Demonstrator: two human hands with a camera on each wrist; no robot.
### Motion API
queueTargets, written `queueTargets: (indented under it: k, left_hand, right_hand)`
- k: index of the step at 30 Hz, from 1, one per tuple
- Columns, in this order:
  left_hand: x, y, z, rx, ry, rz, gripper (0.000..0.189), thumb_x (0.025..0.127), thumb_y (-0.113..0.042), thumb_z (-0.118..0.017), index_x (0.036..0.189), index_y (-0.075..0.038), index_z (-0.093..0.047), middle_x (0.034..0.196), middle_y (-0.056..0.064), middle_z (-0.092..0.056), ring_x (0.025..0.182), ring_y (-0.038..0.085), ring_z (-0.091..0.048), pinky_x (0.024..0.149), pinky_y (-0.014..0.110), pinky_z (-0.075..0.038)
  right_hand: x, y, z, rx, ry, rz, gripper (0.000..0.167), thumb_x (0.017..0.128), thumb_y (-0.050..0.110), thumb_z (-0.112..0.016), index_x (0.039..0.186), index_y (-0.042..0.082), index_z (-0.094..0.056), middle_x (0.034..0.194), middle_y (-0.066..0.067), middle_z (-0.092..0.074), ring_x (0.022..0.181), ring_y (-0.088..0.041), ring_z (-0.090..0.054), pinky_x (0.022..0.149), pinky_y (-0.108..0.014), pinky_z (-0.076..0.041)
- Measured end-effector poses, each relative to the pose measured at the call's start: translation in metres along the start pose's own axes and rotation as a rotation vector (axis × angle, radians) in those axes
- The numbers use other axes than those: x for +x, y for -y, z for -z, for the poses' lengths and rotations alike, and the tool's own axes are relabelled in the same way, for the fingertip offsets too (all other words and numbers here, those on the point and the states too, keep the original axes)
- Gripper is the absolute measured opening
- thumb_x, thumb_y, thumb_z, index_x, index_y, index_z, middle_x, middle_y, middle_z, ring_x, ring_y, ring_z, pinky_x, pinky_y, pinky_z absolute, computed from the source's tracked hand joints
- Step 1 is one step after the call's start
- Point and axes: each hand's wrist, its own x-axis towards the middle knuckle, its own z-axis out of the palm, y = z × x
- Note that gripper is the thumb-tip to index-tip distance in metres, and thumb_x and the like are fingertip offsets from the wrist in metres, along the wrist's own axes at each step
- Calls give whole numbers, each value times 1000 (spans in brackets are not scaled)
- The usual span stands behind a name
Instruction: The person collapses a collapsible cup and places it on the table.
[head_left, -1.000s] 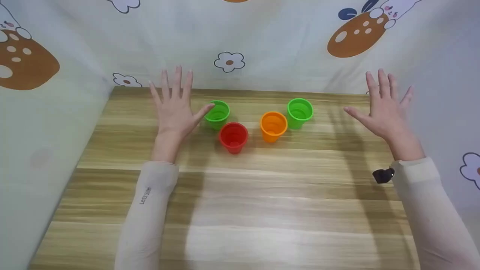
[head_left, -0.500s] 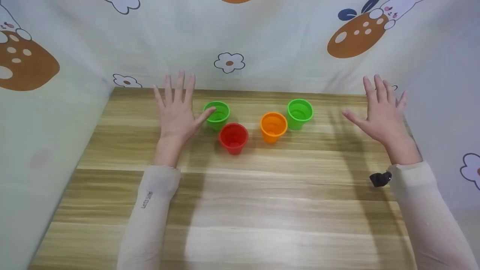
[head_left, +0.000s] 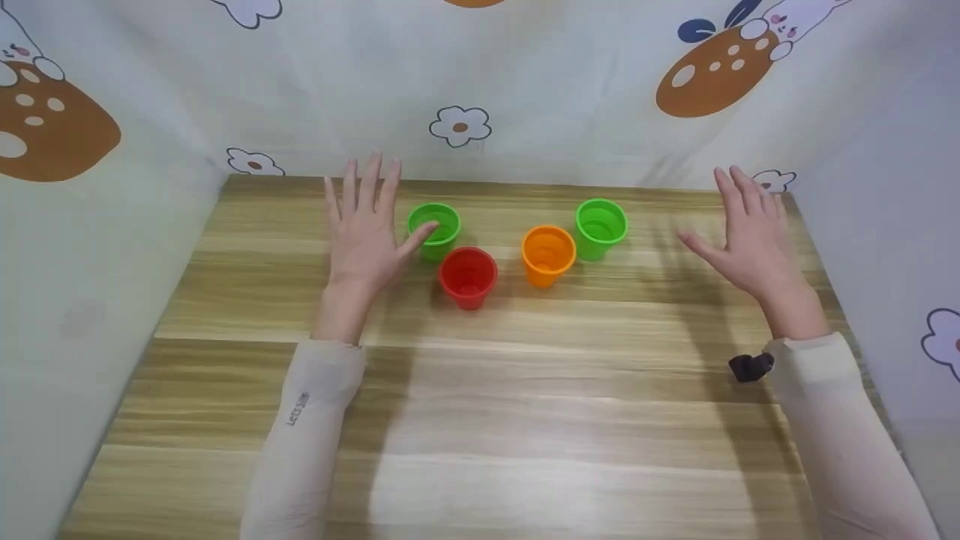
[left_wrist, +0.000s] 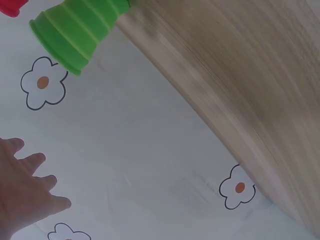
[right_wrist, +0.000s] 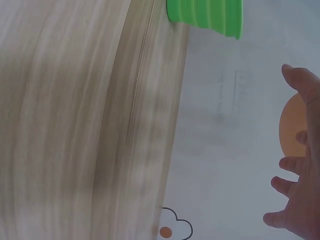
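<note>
Four colours aside, the cups share one tapered, ridged shape and stand upright with mouths up. In the head view a red cup (head_left: 469,279) is in front, with a green cup (head_left: 433,232) behind its left side. An orange cup (head_left: 548,256) stands to the right, close to another green cup (head_left: 600,229). My left hand (head_left: 364,244) hovers left of the cups with fingers spread, its thumb overlapping the left green cup in this view. Off to the right, my right hand (head_left: 757,244) is held above the table, fingers extended and holding nothing.
The wood-grain table (head_left: 525,420) meets a pale patterned cloth (head_left: 540,90) at the back, with similar walls at both sides. A small black device (head_left: 751,367) is at the right cuff.
Both hands have come slightly nearer the front edge and inward, the left going right and the right going left. The cups have stayed in place.
</note>
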Motion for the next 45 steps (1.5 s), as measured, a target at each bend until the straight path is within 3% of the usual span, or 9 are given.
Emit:
queueTargets:
  k: [12,26,35,45]
  left_hand:
    - [-7,-17,-2,-126,25,-61,88,94,-69,-44,161,-22,-13,168,6,-15,156,32,-7,129,50,-1]
    - [-11,-42,-6,-321,89,-122,81,94,-58,-55,159,-23,-22,167,1,-20,156,24,-13,129,45,-13]
    - [-14,-59,-7,-408,164,-104,82,92,-56,-61,159,-28,-23,167,-5,-20,155,21,-18,123,50,-28]
    - [-13,-75,-14,-459,225,-93,86,89,-54,-67,158,-27,-23,165,-1,-26,153,21,-25,125,44,-26]
  right_hand:
    - [-6,13,-15,88,-18,35,88,91,46,-66,159,10,-22,163,-19,-23,147,-46,-24,120,-65,-19]
    - [-14,30,-31,148,-47,62,83,90,39,-70,155,7,-29,157,-22,-33,145,-44,-31,119,-61,-27]
    - [-18,45,-37,163,-67,85,78,89,36,-72,151,4,-37,148,-24,-44,138,-45,-39,115,-61,-32]
    - [-23,64,-41,184,-68,132,68,90,30,-73,145,1,-44,144,-23,-48,135,-41,-43,115,-58,-35]
